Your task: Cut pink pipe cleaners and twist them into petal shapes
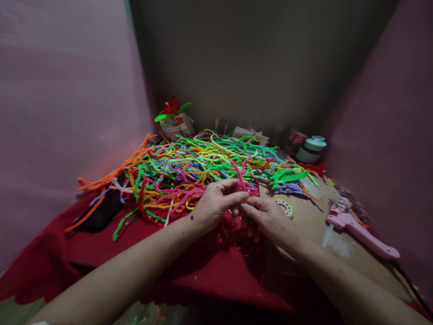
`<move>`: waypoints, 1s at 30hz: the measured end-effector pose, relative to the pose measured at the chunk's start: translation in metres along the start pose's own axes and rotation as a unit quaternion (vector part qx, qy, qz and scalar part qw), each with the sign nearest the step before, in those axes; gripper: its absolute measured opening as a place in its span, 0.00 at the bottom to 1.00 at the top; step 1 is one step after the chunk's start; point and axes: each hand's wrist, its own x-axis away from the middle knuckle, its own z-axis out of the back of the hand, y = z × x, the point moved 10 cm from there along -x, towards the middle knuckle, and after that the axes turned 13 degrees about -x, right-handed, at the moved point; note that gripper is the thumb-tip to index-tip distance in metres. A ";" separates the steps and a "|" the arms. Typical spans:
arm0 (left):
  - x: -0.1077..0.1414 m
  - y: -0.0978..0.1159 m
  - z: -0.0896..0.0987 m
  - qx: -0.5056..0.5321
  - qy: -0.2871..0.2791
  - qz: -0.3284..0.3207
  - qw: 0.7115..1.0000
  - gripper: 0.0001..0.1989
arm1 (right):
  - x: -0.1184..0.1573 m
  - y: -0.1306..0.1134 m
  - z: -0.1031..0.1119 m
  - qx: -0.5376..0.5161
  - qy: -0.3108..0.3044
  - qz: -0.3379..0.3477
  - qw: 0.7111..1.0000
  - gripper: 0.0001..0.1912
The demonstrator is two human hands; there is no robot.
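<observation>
Pink pipe cleaners (241,174) stand up between my two hands, their upper ends splayed in a V. My left hand (221,198) pinches them between thumb and forefinger. Close against it, my right hand (265,219) is closed with its thumb and fingertips on the lower part of the same pink stems. My fingers hide most of that lower part. Behind my hands spreads a big tangled pile of pipe cleaners (203,158) in green, yellow, orange, purple and other colours.
A pink glue gun (360,232) lies on a brown board (311,230) at right, beside a tape roll (284,208). A pale green lidded jar (311,150) stands behind. A red flower (171,104) is at the back left. Red cloth (203,271) covers the table.
</observation>
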 end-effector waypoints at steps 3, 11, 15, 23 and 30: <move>0.000 -0.004 0.000 -0.020 -0.012 0.014 1.000 0.12 | -0.001 0.009 -0.008 -0.077 -0.056 -0.034 0.995 0.15; -0.004 -0.010 0.006 0.139 -0.003 0.037 0.990 0.09 | -0.008 0.011 -0.012 -0.370 -0.089 -0.029 0.924 0.07; -0.005 -0.009 0.011 0.132 0.018 0.032 0.991 0.09 | -0.012 0.024 -0.003 -0.424 -0.014 -0.058 0.904 0.08; 0.001 0.002 0.023 0.043 0.108 0.018 0.993 0.11 | -0.012 0.025 0.000 -0.400 0.033 -0.023 0.916 0.12; 0.003 0.011 0.025 0.014 0.114 -0.012 0.993 0.13 | -0.007 0.014 -0.007 -0.327 -0.015 -0.069 0.943 0.12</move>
